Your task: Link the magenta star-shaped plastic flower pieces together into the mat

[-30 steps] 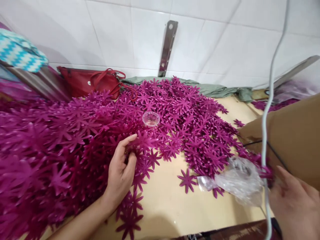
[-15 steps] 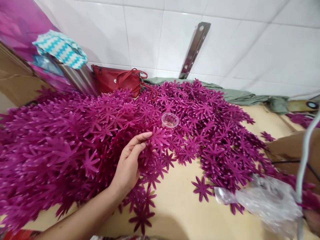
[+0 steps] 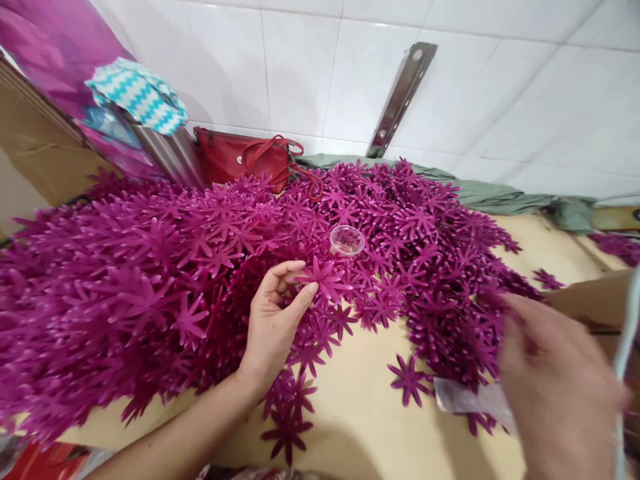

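My left hand (image 3: 275,320) pinches a purple fabric flower piece (image 3: 327,280) with narrow, pale-tipped petals between thumb and fingers. It is held over the middle of a big heap of similar flower pieces (image 3: 125,300). At the right, my right hand (image 3: 560,387) is smeared by motion in front of the heap's right part. Purple shows by its fingertips, but whether they grip a piece is unclear. A small clear plastic cup (image 3: 347,241) sits among the pieces just beyond my left hand. One loose flower piece (image 3: 410,380) lies on the pale tabletop (image 3: 360,393).
A red handbag (image 3: 225,160) and a metal cylinder (image 3: 173,153) under a blue-and-white zigzag cloth (image 3: 137,97) stand behind the heap. Green cloth (image 3: 500,193) runs along the tiled wall. Clear plastic (image 3: 465,395) and a cardboard box (image 3: 590,300) are at right.
My right hand has come in from the right edge, covering most of the clear plastic. My left thumb has shifted onto the flower piece's middle. The view has moved slightly left.
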`<move>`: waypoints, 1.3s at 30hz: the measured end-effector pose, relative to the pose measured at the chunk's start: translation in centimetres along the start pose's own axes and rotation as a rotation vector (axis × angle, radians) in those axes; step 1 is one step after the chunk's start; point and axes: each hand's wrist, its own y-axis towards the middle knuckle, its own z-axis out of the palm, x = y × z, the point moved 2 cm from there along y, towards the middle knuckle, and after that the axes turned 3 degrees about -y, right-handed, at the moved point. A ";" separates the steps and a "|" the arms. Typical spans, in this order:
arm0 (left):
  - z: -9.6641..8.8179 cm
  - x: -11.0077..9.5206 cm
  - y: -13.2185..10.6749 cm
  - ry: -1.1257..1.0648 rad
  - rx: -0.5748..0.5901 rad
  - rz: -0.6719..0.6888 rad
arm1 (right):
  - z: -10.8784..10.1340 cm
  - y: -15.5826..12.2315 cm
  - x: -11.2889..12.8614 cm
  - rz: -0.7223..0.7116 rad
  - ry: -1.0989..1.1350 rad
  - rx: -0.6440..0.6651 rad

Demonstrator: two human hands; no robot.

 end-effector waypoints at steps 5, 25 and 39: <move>0.7 -0.2 -0.6 -0.025 0.057 -0.022 | 2.8 -1.3 9.2 0.109 0.584 0.219; 3.4 -4.6 2.1 -0.514 -0.166 -0.550 | 7.0 -3.2 12.7 0.757 1.301 0.492; 2.0 -4.8 1.5 -0.472 -0.150 -0.379 | 6.8 -2.7 15.5 0.817 1.560 0.563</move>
